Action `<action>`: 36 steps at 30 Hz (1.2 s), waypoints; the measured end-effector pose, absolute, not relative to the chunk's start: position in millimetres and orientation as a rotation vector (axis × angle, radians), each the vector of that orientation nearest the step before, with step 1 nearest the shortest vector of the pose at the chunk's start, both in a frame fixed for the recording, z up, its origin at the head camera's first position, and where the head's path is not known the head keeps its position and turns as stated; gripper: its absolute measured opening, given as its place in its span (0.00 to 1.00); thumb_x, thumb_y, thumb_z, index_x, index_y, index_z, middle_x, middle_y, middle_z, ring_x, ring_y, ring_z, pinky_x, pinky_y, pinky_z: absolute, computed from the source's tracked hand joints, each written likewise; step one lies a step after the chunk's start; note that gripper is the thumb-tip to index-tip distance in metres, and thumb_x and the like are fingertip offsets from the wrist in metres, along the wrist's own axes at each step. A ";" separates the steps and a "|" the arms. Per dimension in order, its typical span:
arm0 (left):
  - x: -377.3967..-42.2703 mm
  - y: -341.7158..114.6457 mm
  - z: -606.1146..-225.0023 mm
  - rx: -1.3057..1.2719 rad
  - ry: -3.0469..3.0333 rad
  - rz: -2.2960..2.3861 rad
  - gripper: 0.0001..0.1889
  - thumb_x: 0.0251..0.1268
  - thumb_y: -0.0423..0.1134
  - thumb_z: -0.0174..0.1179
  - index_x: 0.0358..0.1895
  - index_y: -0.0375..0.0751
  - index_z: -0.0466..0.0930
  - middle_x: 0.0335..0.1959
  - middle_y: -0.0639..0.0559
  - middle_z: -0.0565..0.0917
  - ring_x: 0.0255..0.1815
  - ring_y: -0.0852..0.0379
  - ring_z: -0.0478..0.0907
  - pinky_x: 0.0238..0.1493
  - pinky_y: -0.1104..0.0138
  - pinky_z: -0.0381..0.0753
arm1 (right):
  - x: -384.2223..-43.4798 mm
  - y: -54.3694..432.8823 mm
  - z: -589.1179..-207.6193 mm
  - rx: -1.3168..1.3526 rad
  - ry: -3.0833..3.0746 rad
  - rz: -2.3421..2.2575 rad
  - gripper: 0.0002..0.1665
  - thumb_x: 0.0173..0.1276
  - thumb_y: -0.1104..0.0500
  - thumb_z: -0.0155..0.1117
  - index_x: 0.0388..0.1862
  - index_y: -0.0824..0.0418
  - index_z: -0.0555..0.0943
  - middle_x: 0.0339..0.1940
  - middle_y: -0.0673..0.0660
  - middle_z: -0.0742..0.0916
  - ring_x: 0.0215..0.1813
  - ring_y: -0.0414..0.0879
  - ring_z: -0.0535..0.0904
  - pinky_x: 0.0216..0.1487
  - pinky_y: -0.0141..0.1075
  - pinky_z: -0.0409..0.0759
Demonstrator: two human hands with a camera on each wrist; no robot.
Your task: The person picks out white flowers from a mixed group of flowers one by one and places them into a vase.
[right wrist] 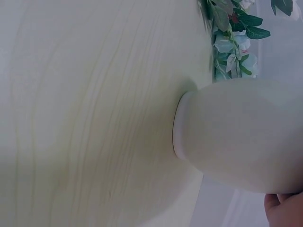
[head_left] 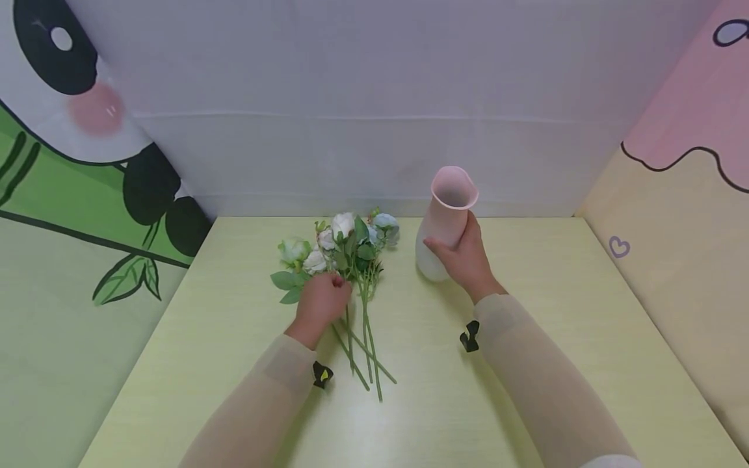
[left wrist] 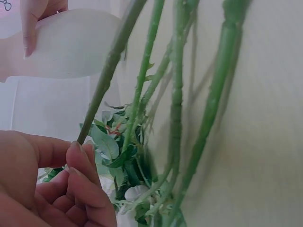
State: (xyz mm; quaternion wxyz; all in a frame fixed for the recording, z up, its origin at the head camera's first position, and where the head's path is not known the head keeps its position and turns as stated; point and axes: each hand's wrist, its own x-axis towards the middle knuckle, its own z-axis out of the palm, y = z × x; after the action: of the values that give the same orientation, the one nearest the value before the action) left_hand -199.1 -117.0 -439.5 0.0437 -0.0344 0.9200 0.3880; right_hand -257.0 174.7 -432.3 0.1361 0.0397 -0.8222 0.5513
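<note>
My left hand [head_left: 323,300] pinches one green flower stem [left wrist: 106,78] between thumb and fingertips, in the left wrist view. Around it on the table lies a loose bunch of artificial flowers [head_left: 343,225], white, pale green and pale blue, their bare stems [head_left: 376,364] pointing toward me. To the right, my right hand [head_left: 468,260] grips the side of a vase [head_left: 446,224], pink at its flared mouth and whitish below. The vase is roughly upright, mouth up. Its base [right wrist: 180,127] is at the tabletop; whether it fully touches is hard to tell.
The pale wood-look table [head_left: 526,364] extends to a whitish cloth wall [head_left: 374,156] behind the flowers and vase. Printed cartoon panels stand on the left [head_left: 52,312] and right [head_left: 679,260]. Black clips [head_left: 470,337] hang at both sleeve cuffs.
</note>
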 end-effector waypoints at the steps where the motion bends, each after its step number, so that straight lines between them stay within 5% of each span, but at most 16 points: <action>1: -199.3 -116.9 -437.6 -0.098 2.815 1.195 0.20 0.77 0.44 0.56 0.21 0.47 0.67 0.15 0.54 0.69 0.16 0.56 0.65 0.20 0.63 0.64 | -257.0 174.7 -432.1 0.118 -2.378 1.596 0.54 0.63 0.52 0.79 0.79 0.58 0.56 0.70 0.58 0.71 0.68 0.54 0.71 0.71 0.56 0.66; 5: -200.8 -115.6 -430.3 -0.035 2.850 1.214 0.19 0.76 0.44 0.56 0.23 0.45 0.71 0.15 0.53 0.70 0.16 0.56 0.66 0.20 0.62 0.66 | -257.7 174.6 -432.2 0.121 -2.381 1.592 0.54 0.63 0.52 0.79 0.79 0.58 0.56 0.70 0.58 0.71 0.68 0.54 0.71 0.71 0.56 0.67; 12: -202.3 -109.4 -414.5 0.066 2.913 1.172 0.13 0.77 0.45 0.57 0.46 0.39 0.85 0.26 0.50 0.82 0.23 0.55 0.75 0.29 0.60 0.77 | -258.8 174.6 -432.6 0.131 -2.370 1.603 0.53 0.62 0.54 0.79 0.78 0.60 0.57 0.69 0.59 0.72 0.67 0.55 0.72 0.71 0.56 0.67; 29: -214.6 -76.2 -364.2 0.301 2.950 1.188 0.15 0.80 0.46 0.55 0.55 0.42 0.85 0.41 0.53 0.86 0.34 0.55 0.81 0.39 0.59 0.81 | -261.2 176.4 -433.4 0.125 -2.392 1.605 0.55 0.63 0.53 0.79 0.79 0.59 0.56 0.71 0.60 0.71 0.68 0.56 0.72 0.72 0.56 0.66; 36: -222.3 -55.7 -365.2 0.355 2.945 1.301 0.14 0.79 0.45 0.56 0.54 0.41 0.84 0.38 0.54 0.85 0.34 0.57 0.81 0.38 0.60 0.82 | -267.9 179.1 -435.2 0.143 -2.391 1.617 0.54 0.63 0.53 0.79 0.79 0.58 0.56 0.71 0.60 0.72 0.68 0.56 0.72 0.71 0.58 0.67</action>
State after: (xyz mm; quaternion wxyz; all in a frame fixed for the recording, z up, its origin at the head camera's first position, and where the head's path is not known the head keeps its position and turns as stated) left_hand -222.3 -55.7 -365.2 -0.0484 0.1095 0.9082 0.4011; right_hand -267.9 179.1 -435.2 0.1253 0.0492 -0.8208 0.5552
